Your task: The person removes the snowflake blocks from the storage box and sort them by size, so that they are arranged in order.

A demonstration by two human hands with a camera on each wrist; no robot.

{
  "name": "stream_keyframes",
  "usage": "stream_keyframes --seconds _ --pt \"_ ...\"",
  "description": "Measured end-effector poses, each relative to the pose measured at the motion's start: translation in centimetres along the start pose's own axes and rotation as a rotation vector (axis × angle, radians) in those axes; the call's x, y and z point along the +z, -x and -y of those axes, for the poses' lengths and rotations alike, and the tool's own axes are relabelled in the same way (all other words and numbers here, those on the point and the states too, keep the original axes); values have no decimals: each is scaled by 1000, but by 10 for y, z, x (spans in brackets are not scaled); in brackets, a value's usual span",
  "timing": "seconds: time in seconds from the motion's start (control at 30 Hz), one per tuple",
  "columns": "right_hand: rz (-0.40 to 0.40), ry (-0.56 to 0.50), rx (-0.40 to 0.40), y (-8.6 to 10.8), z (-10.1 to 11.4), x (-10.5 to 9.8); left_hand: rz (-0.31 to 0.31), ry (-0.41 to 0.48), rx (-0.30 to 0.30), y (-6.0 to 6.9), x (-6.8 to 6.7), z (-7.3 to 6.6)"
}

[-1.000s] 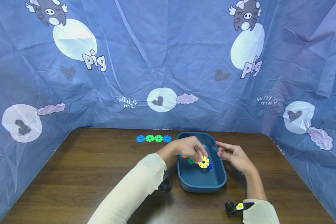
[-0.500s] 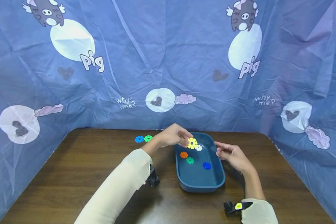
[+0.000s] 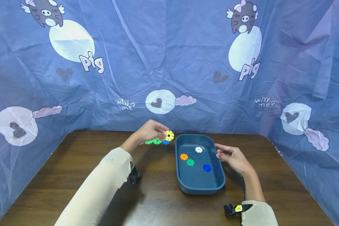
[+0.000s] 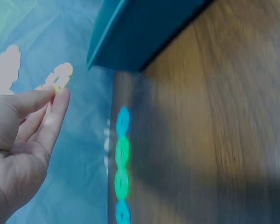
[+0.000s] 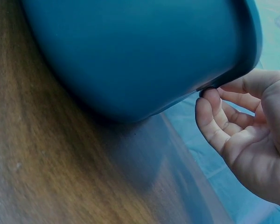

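Note:
My left hand [image 3: 151,130] pinches a yellow snowflake disc [image 3: 169,135] between thumb and fingertips, above the table's far edge. Close by lies a row of blue and green snowflake discs [image 4: 122,151]; in the head view the hand partly covers it. A deep blue-grey bin [image 3: 200,188] stands to the right of the row. Inside it are a white disc [image 3: 198,149], an orange disc [image 3: 184,156], a green disc [image 3: 190,162] and a dark blue disc [image 3: 207,168]. My right hand [image 3: 234,158] touches the bin's right side with its fingertips, fingers relaxed.
The brown wooden table [image 3: 155,201] carries everything. A blue printed cloth [image 3: 164,62] hangs behind it and along both sides. Each wrist wears a small black camera, such as the right wrist camera [image 3: 229,209].
The left hand has lifted the yellow disc out of the bin and carried it leftward to above the row. The right hand stays by the bin's side.

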State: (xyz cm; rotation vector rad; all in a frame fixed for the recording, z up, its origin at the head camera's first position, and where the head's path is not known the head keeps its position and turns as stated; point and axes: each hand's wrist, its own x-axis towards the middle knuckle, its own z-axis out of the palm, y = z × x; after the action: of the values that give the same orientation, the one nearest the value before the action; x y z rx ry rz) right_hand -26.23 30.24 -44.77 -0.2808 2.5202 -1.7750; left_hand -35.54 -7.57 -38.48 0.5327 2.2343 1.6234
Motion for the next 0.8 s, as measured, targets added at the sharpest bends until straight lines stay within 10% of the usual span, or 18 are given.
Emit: stream_keyframes --seconds 0.8 --pt "-3 12 25 0 3 1 -262 66 -74 51 -89 79"
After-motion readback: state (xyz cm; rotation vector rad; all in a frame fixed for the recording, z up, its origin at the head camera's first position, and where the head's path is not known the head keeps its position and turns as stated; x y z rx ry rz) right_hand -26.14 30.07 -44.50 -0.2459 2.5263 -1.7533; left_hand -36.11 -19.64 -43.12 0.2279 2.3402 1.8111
